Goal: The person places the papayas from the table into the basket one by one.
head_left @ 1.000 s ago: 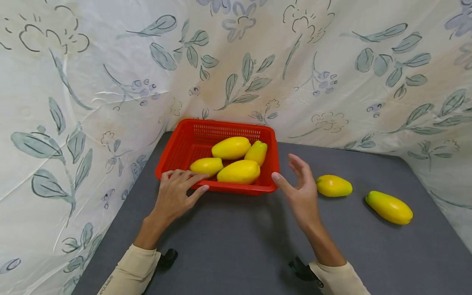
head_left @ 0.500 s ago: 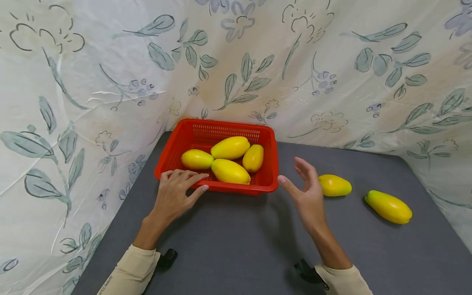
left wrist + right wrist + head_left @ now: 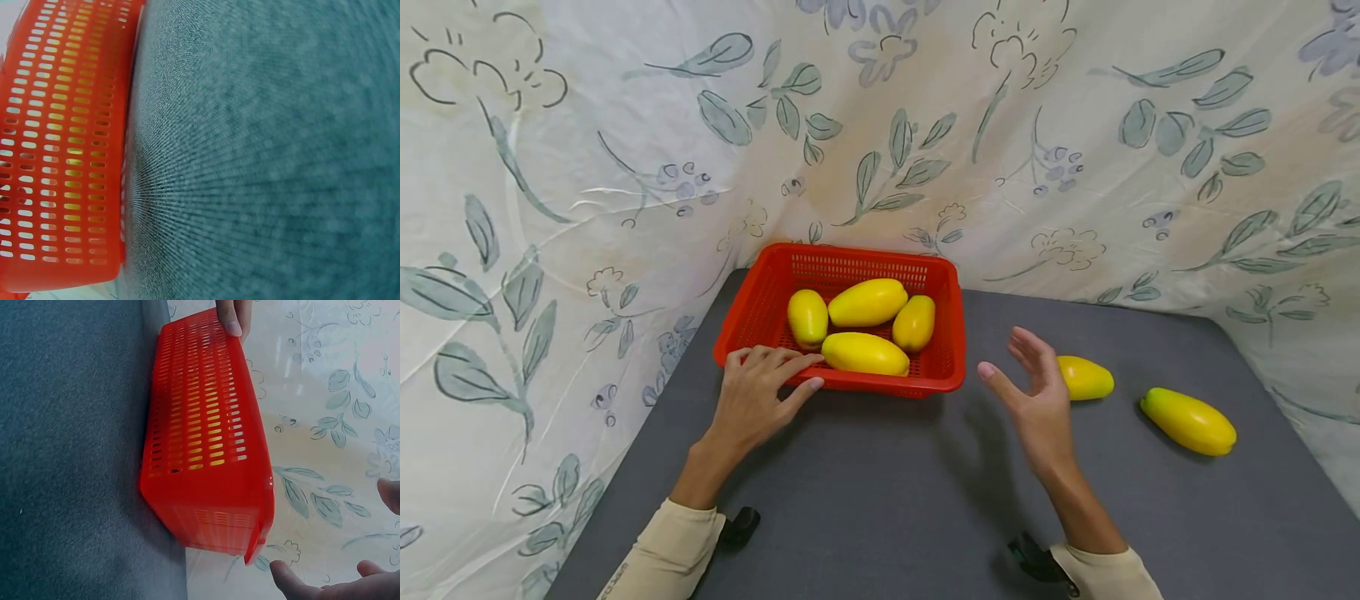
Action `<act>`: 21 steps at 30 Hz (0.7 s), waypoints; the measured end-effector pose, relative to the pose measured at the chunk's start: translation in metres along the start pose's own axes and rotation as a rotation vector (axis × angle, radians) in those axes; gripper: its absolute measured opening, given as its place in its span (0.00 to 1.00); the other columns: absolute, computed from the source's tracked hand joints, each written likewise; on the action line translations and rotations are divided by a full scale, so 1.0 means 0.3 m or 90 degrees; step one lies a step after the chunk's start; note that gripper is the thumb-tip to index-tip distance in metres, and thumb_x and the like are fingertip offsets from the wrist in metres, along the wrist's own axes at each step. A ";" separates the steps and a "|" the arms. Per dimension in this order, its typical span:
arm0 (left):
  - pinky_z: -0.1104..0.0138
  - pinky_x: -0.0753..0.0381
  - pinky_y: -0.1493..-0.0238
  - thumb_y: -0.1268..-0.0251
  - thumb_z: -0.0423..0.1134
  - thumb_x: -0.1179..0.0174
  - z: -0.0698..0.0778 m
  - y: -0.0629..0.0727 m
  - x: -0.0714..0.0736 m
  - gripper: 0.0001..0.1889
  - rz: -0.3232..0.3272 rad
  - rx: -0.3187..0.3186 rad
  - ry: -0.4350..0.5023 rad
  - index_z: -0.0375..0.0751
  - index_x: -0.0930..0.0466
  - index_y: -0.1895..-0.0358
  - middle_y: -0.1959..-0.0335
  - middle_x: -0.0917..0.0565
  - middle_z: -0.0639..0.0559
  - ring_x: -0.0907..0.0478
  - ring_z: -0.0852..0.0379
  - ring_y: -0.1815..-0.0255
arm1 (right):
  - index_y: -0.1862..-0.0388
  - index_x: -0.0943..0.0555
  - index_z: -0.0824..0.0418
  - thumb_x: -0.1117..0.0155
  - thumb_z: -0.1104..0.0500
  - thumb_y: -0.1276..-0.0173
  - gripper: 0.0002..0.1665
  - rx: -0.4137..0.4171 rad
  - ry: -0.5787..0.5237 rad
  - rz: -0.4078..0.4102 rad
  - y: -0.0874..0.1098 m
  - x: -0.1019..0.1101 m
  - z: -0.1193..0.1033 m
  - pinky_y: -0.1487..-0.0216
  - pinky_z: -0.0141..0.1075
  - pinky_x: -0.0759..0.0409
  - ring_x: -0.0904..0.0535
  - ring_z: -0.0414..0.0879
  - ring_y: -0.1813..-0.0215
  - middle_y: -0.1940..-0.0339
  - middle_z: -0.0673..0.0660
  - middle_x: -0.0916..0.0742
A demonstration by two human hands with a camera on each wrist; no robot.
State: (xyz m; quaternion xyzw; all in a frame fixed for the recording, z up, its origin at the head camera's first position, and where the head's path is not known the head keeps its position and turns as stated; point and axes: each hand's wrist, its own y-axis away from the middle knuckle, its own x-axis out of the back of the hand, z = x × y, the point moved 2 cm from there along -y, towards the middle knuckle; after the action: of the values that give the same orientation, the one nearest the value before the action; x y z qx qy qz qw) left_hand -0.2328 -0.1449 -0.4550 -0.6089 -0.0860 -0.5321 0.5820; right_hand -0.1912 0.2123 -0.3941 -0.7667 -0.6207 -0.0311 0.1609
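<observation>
A red plastic basket (image 3: 951, 333) with slotted walls holds several yellow papayas (image 3: 868, 302). At its front left, my left hand (image 3: 760, 387) grips the rim, fingers over the inside and thumb on the outer side. That thumb (image 3: 232, 326) also shows on the rim in the right wrist view. To the right of the basket, my right hand (image 3: 1037, 404) hovers with fingers spread and nothing in it. Behind it, partly covered, lies one loose papaya (image 3: 1086, 379). Another papaya (image 3: 1189, 422), green at one end, lies farther right.
A dark grey cloth (image 3: 880, 483) covers the table under everything. Floral fabric (image 3: 940, 142) hangs close behind the basket and along the left side. Black wrist cameras (image 3: 741, 529) stick out at both sleeves.
My right hand has drawn away from the basket to the right. Inside the basket, the leftmost papaya has rolled and turned, and the front one has shifted left. My left hand stays put.
</observation>
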 end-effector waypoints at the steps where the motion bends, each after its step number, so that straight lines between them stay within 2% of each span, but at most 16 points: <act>1: 0.39 0.35 0.40 0.34 0.56 0.31 0.000 0.000 0.000 0.23 0.000 0.000 0.001 0.55 0.12 0.38 0.49 0.11 0.46 0.21 0.43 0.48 | 0.18 0.36 0.55 0.27 0.51 0.27 0.44 -0.002 0.001 0.001 0.000 0.002 0.003 0.23 0.56 0.30 0.36 0.46 0.19 0.18 0.48 0.30; 12: 0.39 0.35 0.40 0.34 0.55 0.31 0.003 0.003 -0.001 0.23 0.000 -0.006 0.000 0.53 0.11 0.39 0.52 0.12 0.47 0.21 0.42 0.49 | 0.18 0.34 0.53 0.27 0.53 0.27 0.43 -0.020 0.001 0.026 0.002 0.060 0.051 0.18 0.54 0.37 0.35 0.47 0.19 0.20 0.48 0.28; 17: 0.39 0.35 0.40 0.34 0.55 0.31 0.004 0.002 0.000 0.23 0.001 -0.005 0.002 0.53 0.11 0.39 0.52 0.11 0.47 0.21 0.43 0.49 | 0.19 0.33 0.53 0.26 0.54 0.27 0.42 -0.026 0.003 0.041 -0.009 0.085 0.072 0.19 0.51 0.35 0.34 0.49 0.19 0.21 0.49 0.28; 21: 0.40 0.35 0.40 0.34 0.56 0.32 0.003 0.002 0.000 0.23 0.002 -0.003 -0.001 0.53 0.11 0.39 0.51 0.11 0.47 0.21 0.43 0.48 | 0.19 0.33 0.53 0.26 0.53 0.27 0.42 -0.031 0.009 0.053 -0.018 0.102 0.089 0.19 0.52 0.35 0.34 0.49 0.19 0.21 0.49 0.27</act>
State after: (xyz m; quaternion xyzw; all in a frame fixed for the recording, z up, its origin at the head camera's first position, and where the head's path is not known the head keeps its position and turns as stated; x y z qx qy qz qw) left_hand -0.2320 -0.1445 -0.4552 -0.6111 -0.0841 -0.5306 0.5813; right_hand -0.1936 0.2498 -0.4105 -0.7952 -0.5863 -0.0449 0.1480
